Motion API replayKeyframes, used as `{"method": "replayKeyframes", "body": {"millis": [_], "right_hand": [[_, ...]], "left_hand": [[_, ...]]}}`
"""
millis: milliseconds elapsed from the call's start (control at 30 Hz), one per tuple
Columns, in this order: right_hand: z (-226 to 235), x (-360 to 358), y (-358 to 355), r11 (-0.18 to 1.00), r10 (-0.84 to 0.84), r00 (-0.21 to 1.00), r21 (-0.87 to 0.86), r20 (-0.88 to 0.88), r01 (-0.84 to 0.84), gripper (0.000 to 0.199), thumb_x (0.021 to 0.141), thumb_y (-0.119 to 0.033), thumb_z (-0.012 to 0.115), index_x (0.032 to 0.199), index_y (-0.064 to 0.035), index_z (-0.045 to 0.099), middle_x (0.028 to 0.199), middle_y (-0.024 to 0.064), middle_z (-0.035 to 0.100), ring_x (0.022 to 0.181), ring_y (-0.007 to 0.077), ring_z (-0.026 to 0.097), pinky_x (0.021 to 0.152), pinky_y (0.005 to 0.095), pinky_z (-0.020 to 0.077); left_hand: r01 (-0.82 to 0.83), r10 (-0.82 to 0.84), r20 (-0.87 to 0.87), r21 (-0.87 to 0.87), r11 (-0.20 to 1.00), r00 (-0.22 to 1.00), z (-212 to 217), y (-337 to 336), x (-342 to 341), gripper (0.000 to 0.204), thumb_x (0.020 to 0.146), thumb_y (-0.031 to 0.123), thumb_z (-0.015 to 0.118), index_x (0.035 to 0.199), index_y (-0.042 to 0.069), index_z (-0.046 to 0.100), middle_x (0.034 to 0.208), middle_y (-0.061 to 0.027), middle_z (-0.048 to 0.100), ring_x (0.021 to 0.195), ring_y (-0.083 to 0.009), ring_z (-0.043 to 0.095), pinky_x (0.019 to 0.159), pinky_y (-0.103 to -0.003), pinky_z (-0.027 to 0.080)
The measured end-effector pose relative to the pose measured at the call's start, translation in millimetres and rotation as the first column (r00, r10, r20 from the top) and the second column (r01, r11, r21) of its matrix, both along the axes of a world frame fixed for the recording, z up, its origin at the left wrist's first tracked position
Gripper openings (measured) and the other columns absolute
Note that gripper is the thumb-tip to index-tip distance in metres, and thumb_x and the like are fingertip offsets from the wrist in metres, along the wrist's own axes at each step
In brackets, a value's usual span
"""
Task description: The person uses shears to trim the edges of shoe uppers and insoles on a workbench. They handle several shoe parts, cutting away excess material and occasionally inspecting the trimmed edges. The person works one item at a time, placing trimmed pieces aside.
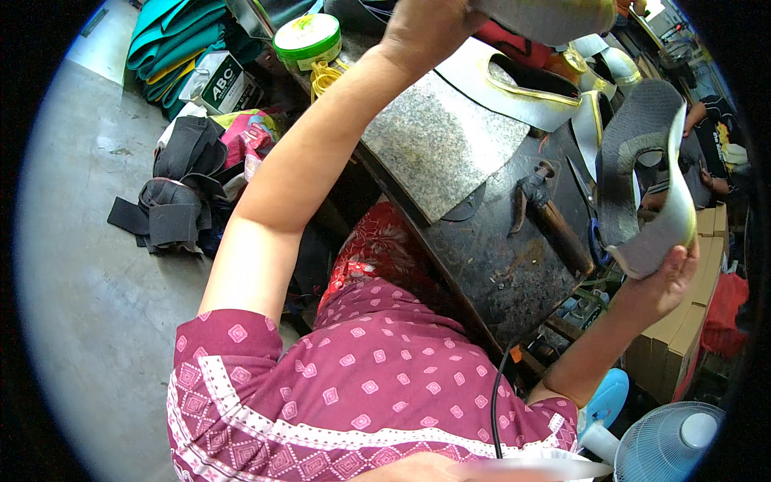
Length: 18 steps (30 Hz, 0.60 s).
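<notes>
My right hand (pixel 671 281) pinches the lower end of a curved shoe upper (pixel 679 201), grey outside with a dark mesh lining and yellowish edges. It is held up off the right side of the workbench (pixel 490 265). At the top edge my left hand (pixel 426 32) grips a second, grey piece (pixel 554 18) that looks like another shoe upper; most of its fingers are cut off or hidden. Below that piece lies a white shoe upper (pixel 546 112) with a dark opening, partly over a speckled stone slab (pixel 446 145).
A hammer (pixel 562 233) and blue-handled scissors (pixel 593 210) lie on the bench. A green-lidded tub (pixel 307 40) stands at its far left. Dark fabric scraps (pixel 177 209) lie on the floor. A fan (pixel 671 446) and cardboard boxes (pixel 666 345) stand right; another person (pixel 711 153) sits beyond.
</notes>
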State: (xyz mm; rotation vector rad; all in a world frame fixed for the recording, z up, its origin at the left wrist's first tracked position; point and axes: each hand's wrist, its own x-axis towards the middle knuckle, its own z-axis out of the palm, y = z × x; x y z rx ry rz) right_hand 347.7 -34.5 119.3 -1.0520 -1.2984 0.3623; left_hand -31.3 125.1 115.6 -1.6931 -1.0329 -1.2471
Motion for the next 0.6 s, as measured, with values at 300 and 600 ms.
{"method": "replayKeyframes", "body": {"millis": [300, 600], "right_hand": [[-19, -65, -10, 0.995, 0.097, 0.426, -0.078, 0.899, -0.062, 0.03, 0.082, -0.024, 0.078, 0.107, -0.0083, 0.072, 0.09, 0.0074, 0.072, 0.08, 0.0275, 0.065, 0.078, 0.0379, 0.0487], [-55, -89, -20, 0.961, 0.181, 0.611, -0.006, 0.77, -0.278, 0.047, 0.076, -0.013, 0.083, 0.117, -0.0065, 0.06, 0.082, 0.0048, 0.064, 0.074, 0.0224, 0.063, 0.096, 0.0458, 0.0456]], "left_hand": [[0.122, -0.295, -0.116, -0.726, 0.677, 0.948, -74, 25, -8, 0.096, 0.068, 0.016, 0.081, 0.148, -0.007, 0.034, 0.145, -0.0269, 0.044, 0.14, -0.0414, 0.037, 0.117, -0.052, 0.029], [0.564, -0.678, 0.128, -0.676, 0.474, 0.724, -42, -97, 51, 0.05, 0.085, 0.007, 0.068, 0.134, 0.008, 0.058, 0.133, -0.0167, 0.06, 0.128, -0.0332, 0.055, 0.111, -0.048, 0.041]]}}
